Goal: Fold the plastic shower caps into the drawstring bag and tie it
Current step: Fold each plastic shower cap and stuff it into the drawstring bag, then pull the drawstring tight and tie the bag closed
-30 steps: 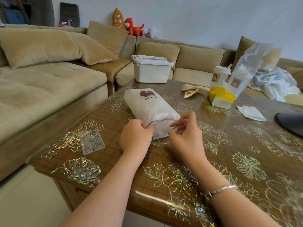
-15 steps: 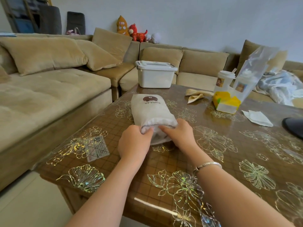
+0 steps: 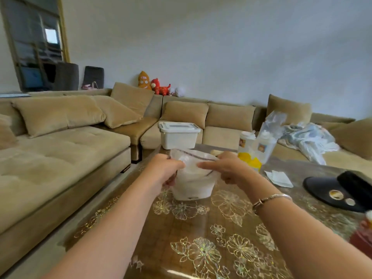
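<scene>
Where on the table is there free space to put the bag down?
Bare tabletop lies between the forearms, near the bag. Crowded: right side, with napkin, black hat, and cups behind the right hand.

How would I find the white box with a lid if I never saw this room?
Look at the long tan sofa that bends round the corner. On its seat, just beyond the far edge of the flowery table, stands the white box. It is the only hard, lidded thing there among soft cushions.
</scene>
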`<state>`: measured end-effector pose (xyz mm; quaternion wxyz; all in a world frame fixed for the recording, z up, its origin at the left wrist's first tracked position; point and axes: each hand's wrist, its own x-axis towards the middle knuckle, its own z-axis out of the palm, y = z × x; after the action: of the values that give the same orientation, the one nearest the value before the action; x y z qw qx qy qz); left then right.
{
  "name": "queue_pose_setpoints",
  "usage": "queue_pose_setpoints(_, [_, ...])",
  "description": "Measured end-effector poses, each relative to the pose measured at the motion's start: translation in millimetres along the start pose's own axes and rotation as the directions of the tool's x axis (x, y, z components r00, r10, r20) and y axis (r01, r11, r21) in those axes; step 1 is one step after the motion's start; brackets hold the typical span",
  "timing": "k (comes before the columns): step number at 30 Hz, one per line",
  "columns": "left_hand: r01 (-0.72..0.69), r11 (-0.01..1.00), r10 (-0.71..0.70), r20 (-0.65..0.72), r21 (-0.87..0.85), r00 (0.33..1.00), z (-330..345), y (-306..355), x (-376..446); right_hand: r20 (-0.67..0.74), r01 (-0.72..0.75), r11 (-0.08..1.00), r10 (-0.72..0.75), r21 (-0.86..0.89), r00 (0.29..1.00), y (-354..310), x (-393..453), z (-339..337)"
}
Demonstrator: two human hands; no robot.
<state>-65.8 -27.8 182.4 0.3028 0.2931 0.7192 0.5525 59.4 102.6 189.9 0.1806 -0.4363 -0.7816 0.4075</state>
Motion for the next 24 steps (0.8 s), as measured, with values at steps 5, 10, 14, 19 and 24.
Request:
queue_pose_setpoints(5, [0.138, 0.974, -0.125, 0.084, -0.178, 0.989, -5.9, 26.3, -15.3, 0.086, -0.038, 0.999, 0.039, -0.007, 0.996, -5.9, -32.5, -52.6])
queue_pose_setpoints(10, [0.242, 0.917, -0.181, 0.207, -0.319, 0.961, -9.3, 50.2, -15.2, 0.084, -0.007, 1.000, 0.008, -0.010, 0.996, -10.5, -53.4, -80.2])
queue_pose_setpoints(14, [0.299, 0.848, -0.190, 0.274, -0.439, 0.943, -7.1, 66.6, -6.6, -0.012, 0.059, 0.986, -0.058, 0.157, 0.998, -16.6, -56.6, -88.2])
queue_pose_setpoints(19, [0.193, 0.937, -0.142, 0.186, -0.292, 0.972, -2.1, 77.8, 0.9, -0.245, 0.167, 0.778, -0.017, 0.605, 0.969, -10.0, -40.4, -103.3])
queue_pose_setpoints(24, [-0.032, 0.961, -0.030, 0.218, 0.274, 0.975, 11.0, 79.0, -0.2, -0.206, 0.151, 0.361, 0.116, 0.920, 0.972, 7.0, -37.5, -106.5])
